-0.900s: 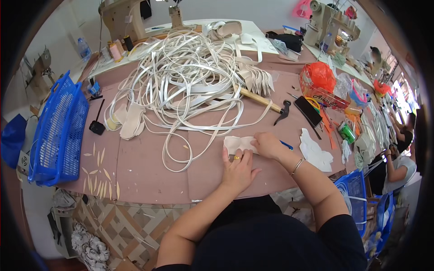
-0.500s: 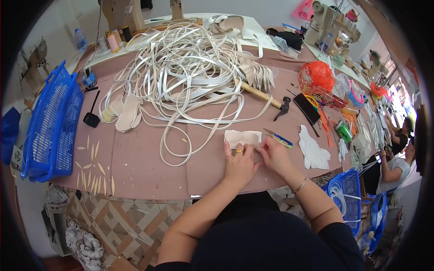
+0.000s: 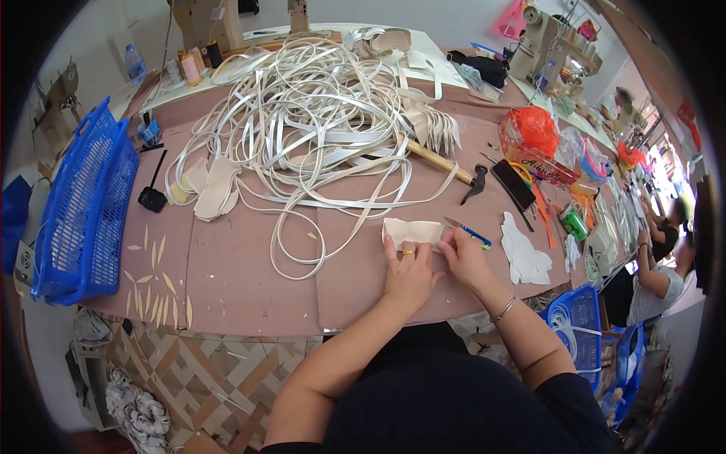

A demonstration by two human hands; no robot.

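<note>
A cream rectangular piece of leather-like material (image 3: 412,229) lies flat on the cloth-covered table in front of me. My left hand (image 3: 409,277) rests on its near edge with the fingers stretched out, a gold ring on one of them. At the right end of the piece, the thumb and fingers of my right hand (image 3: 463,259) are pinched on its edge; the fingertips are partly hidden. A small blue-handled knife (image 3: 474,235) lies just beyond my right hand. Farther off is a hammer (image 3: 454,171) with a wooden handle.
A large tangle of white straps (image 3: 318,113) fills the table's middle. Blue plastic baskets (image 3: 106,219) stand at the left, near scattered leaf-shaped slivers (image 3: 156,309). At the right are a white scrap (image 3: 524,253), a dark phone-like slab (image 3: 513,184) and a green can (image 3: 575,223). Other people work farther right.
My right fingertips have shifted slightly up along the right end of the cream piece. The left hand stays on its near edge. The view has moved a little.
</note>
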